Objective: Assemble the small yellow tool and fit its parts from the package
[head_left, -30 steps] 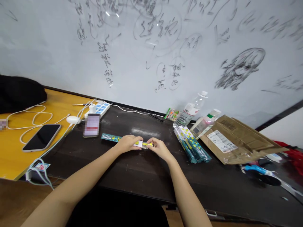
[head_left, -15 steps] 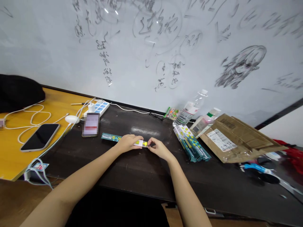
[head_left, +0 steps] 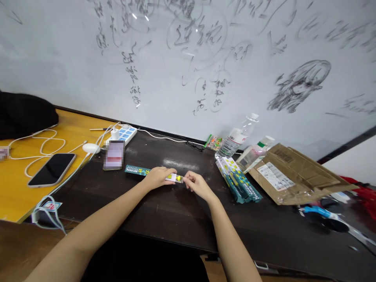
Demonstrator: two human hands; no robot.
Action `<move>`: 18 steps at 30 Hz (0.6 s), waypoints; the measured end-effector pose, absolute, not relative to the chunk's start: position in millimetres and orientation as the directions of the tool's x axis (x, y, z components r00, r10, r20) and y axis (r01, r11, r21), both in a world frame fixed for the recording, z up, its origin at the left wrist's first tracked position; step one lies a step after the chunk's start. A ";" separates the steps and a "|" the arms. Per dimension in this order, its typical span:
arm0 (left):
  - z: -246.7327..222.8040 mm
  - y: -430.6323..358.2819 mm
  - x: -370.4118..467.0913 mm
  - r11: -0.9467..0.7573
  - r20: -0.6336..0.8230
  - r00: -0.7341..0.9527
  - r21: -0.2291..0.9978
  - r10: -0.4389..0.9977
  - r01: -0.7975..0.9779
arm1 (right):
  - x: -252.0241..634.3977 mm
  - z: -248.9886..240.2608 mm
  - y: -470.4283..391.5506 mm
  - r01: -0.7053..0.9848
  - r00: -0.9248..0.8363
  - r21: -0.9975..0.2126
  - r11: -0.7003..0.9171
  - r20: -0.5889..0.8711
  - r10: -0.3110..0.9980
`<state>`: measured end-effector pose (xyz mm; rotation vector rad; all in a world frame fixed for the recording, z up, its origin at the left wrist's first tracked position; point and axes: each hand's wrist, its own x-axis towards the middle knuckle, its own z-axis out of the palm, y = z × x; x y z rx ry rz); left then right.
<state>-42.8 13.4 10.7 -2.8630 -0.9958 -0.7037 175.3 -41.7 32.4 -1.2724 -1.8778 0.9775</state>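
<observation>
A long, narrow teal and white box (head_left: 135,169) lies across the dark desk in front of me. My left hand (head_left: 158,178) is closed over its middle and hides part of the printing. At the box's right end shows a small yellow piece (head_left: 178,178). Right beside that end, my right hand (head_left: 196,184) is closed, thumb and forefinger pinched together. What sits between those fingertips is too small to make out. Similar teal and white boxes (head_left: 238,179) lie side by side to the right, on the desk.
Behind the boxes stand a clear water bottle (head_left: 232,141) and a second bottle (head_left: 255,153). A brown parcel bag (head_left: 296,172) and blue-and-white scissors-like item (head_left: 320,212) lie right. Leftward are a phone (head_left: 114,154), power strip (head_left: 126,135), another phone (head_left: 53,169) and cables. A whiteboard (head_left: 164,86) rises behind.
The fingers of my right hand have closed more tightly at the box's end and shifted slightly. My left hand keeps its hold on the box. The whole view has moved a little.
</observation>
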 end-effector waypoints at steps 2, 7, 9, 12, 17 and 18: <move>9.7 13.5 -42.2 -0.795 0.432 0.690 0.119 0.581 0.595 | 171.8 32.2 -42.9 0.446 -0.333 -0.852 0.274 0.127 0.934; 10.3 12.8 -43.0 -0.817 0.457 0.702 0.103 0.545 0.567 | 174.6 28.6 -38.6 0.446 -0.244 -0.842 0.302 0.210 0.947; 11.6 12.1 -43.7 -0.821 0.472 0.699 0.106 0.538 0.561 | 178.0 29.6 -37.3 0.491 -0.246 -0.812 0.315 0.217 0.944; 13.2 11.5 -44.3 -0.822 0.492 0.687 0.114 0.535 0.558 | 180.5 33.5 -38.2 0.531 -0.303 -0.774 0.345 0.207 0.930; 11.6 13.1 -43.0 -0.809 0.491 0.673 0.122 0.553 0.575 | 177.3 35.2 -41.5 0.472 -0.302 -0.807 0.356 0.232 0.925; 10.9 13.2 -42.5 -0.811 0.488 0.679 0.116 0.549 0.573 | 176.1 34.1 -41.6 0.464 -0.301 -0.813 0.351 0.227 0.926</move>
